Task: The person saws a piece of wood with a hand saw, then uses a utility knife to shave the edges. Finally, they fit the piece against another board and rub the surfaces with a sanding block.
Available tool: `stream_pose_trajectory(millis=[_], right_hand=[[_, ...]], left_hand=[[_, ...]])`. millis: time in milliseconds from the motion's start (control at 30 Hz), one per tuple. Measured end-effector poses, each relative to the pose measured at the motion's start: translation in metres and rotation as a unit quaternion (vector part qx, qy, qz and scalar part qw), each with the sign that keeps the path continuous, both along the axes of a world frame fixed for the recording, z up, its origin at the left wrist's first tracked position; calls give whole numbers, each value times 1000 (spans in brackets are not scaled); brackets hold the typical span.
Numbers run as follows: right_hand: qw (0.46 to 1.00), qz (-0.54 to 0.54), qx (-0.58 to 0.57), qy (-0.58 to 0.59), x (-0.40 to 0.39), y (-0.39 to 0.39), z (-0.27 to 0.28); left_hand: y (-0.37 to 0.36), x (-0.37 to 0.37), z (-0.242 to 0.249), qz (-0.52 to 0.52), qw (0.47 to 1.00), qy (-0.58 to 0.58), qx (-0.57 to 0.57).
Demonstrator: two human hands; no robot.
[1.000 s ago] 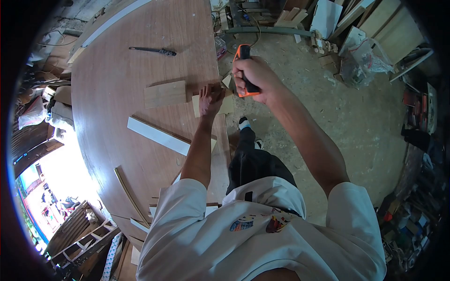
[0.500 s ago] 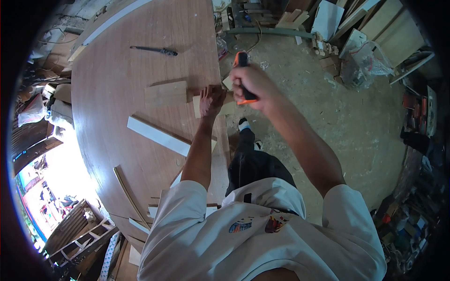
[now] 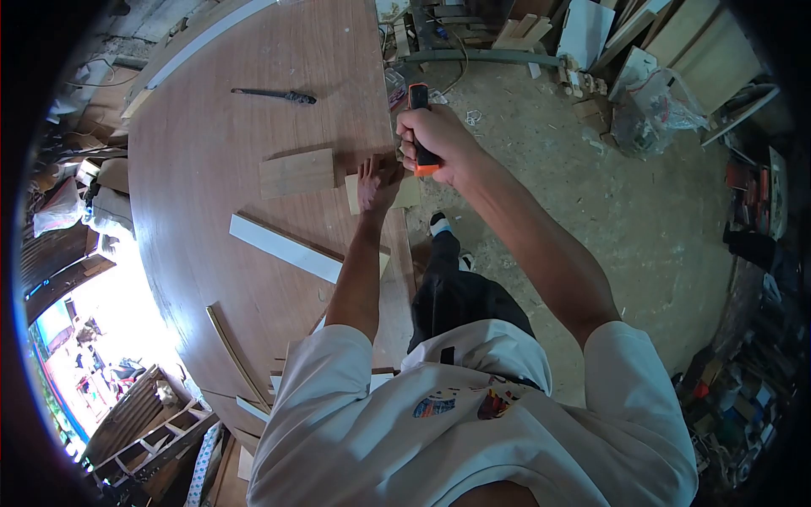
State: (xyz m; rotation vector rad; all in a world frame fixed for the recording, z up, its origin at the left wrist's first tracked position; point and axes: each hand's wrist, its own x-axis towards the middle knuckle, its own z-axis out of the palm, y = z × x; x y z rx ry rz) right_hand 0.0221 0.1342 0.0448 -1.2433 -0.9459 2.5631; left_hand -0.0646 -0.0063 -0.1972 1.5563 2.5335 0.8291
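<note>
My left hand (image 3: 379, 182) presses down on a small pale wooden board (image 3: 407, 193) at the table's right edge; the board sticks out a little past that edge. Its fingers are bent over the wood, pointing away from me. Just to the right, my right hand (image 3: 441, 139) is wrapped round the black and orange handle of a hand saw (image 3: 420, 97), held close to the edge. The saw's blade cannot be made out from above. Left of my left hand lies a flat wooden block (image 3: 297, 173). Nearer me rests a white-faced strip of wood (image 3: 285, 246).
The brown table (image 3: 194, 194) fills the left side. On it lie a dark slim tool (image 3: 274, 95) and a thin metal-looking strip (image 3: 232, 351). Beyond the concrete floor (image 3: 549, 169) stand leaning boards (image 3: 722, 59) and a clear plastic bag (image 3: 646, 127).
My right hand and the saw handle have moved slightly left and away from me, closer to the table edge. My left hand stays on the board, almost unmoved.
</note>
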Motion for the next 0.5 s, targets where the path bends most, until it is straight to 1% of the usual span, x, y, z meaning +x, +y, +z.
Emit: stream_pose_trajectory(millis=[100, 233, 267, 300, 367, 433, 500], right_hand=[[1000, 3, -4, -4, -3, 0, -2], [1000, 3, 2, -19, -7, -3, -11], [1000, 19, -13, -14, -5, -6, -16], [999, 37, -28, -8, -5, -8, -14], [999, 33, -36, 0, 8, -8, 3], [1000, 8, -3, 7, 16, -4, 9], [1000, 13, 6, 10, 13, -4, -3]], left_hand=[[-1, 2, 0, 3, 1000, 6, 12], [0, 2, 1, -3, 1000, 26, 1], [-1, 3, 0, -3, 1000, 28, 15], [1, 0, -1, -2, 999, 31, 29], [-4, 3, 1, -5, 999, 18, 33], [-2, 0, 0, -18, 999, 32, 33], [-3, 1, 1, -17, 1000, 21, 17]])
